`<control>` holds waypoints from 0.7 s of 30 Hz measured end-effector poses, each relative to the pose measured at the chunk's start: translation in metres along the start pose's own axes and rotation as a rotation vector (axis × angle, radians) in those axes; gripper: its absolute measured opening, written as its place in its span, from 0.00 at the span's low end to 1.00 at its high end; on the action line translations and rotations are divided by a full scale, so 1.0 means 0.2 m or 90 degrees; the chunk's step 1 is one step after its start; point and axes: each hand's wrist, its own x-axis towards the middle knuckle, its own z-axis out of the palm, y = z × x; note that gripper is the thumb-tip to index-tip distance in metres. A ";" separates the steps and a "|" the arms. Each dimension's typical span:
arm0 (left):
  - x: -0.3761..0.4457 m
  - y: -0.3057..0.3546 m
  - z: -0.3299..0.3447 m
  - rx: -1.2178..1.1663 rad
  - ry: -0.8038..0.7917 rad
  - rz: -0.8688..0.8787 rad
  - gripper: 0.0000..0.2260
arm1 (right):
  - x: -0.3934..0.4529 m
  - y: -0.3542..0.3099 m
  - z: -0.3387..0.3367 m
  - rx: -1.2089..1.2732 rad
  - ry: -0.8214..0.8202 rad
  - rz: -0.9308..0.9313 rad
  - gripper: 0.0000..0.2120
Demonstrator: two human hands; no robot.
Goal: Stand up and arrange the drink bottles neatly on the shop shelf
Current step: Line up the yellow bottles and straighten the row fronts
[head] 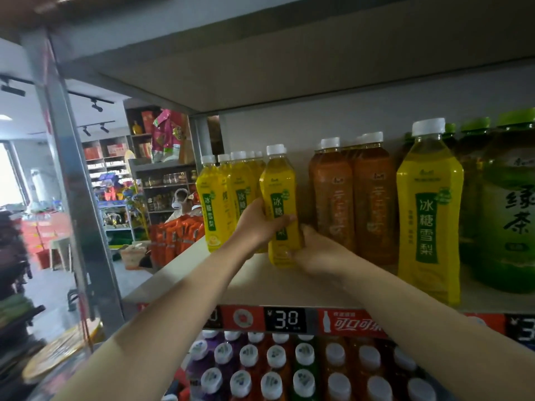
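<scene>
A yellow pear-drink bottle [279, 195] with a white cap stands upright on the shop shelf [254, 285], slightly tilted. My left hand [260, 224] grips its middle from the left. My right hand [315, 250] curls round its base from the right. Behind it to the left stands a row of several matching yellow bottles [220, 198]. A lone yellow bottle [428, 215] stands near the shelf's front edge on the right.
Brown tea bottles [353, 198] stand right of the held one, large green tea bottles [509, 204] at the far right. A price strip [285, 319] runs along the shelf edge. Below, several capped bottles [275, 369] fill the lower shelf. A metal upright [72, 180] stands left.
</scene>
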 end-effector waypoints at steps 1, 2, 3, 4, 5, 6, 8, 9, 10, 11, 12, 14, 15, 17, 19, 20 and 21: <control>0.02 -0.01 -0.01 0.015 -0.003 -0.001 0.18 | 0.05 -0.01 0.01 0.018 -0.013 0.007 0.22; 0.03 -0.01 0.00 0.023 -0.008 -0.003 0.19 | 0.09 0.00 0.02 0.042 -0.017 0.023 0.22; 0.04 -0.02 0.00 0.029 -0.007 -0.006 0.19 | 0.13 0.01 0.02 0.067 -0.012 0.054 0.21; 0.05 -0.02 -0.01 0.037 -0.002 -0.009 0.20 | 0.17 0.01 0.02 0.072 -0.003 0.098 0.20; 0.06 -0.03 -0.01 0.045 0.001 -0.011 0.20 | 0.21 0.03 0.02 0.054 0.010 0.139 0.19; 0.06 -0.03 -0.01 0.051 0.000 -0.011 0.20 | 0.24 0.06 0.01 0.014 0.035 0.167 0.19; 0.07 -0.05 -0.03 0.068 -0.027 -0.022 0.15 | 0.27 0.09 0.02 -0.064 0.067 0.191 0.21; 0.06 -0.06 -0.05 0.078 -0.050 -0.042 0.10 | 0.27 0.11 0.02 -0.110 0.069 0.186 0.23; 0.06 -0.08 -0.07 0.078 -0.078 -0.073 0.06 | 0.28 0.11 0.03 -0.152 0.074 0.167 0.24; 0.06 -0.09 -0.09 0.080 -0.107 -0.104 0.03 | 0.28 0.12 0.04 -0.169 0.076 0.162 0.24; 0.06 -0.11 -0.10 0.087 -0.132 -0.125 0.03 | 0.29 0.13 0.05 -0.176 0.087 0.161 0.23; 0.07 -0.13 -0.12 0.102 -0.147 -0.134 0.08 | 0.32 0.13 0.07 -0.188 0.121 0.165 0.21; 0.07 -0.14 -0.12 0.121 -0.137 -0.128 0.09 | 0.33 0.13 0.08 -0.190 0.129 0.168 0.19; 0.09 -0.13 -0.11 0.157 -0.115 -0.121 0.09 | 0.37 0.13 0.10 -0.198 0.141 0.179 0.17; 0.10 -0.13 -0.10 0.176 -0.101 -0.113 0.10 | 0.39 0.14 0.12 -0.203 0.158 0.192 0.14; 0.12 -0.14 -0.09 0.185 -0.090 -0.110 0.11 | 0.41 0.14 0.14 -0.209 0.165 0.194 0.13; 0.13 -0.15 -0.08 0.191 -0.078 -0.105 0.11 | 0.43 0.15 0.14 -0.213 0.169 0.195 0.12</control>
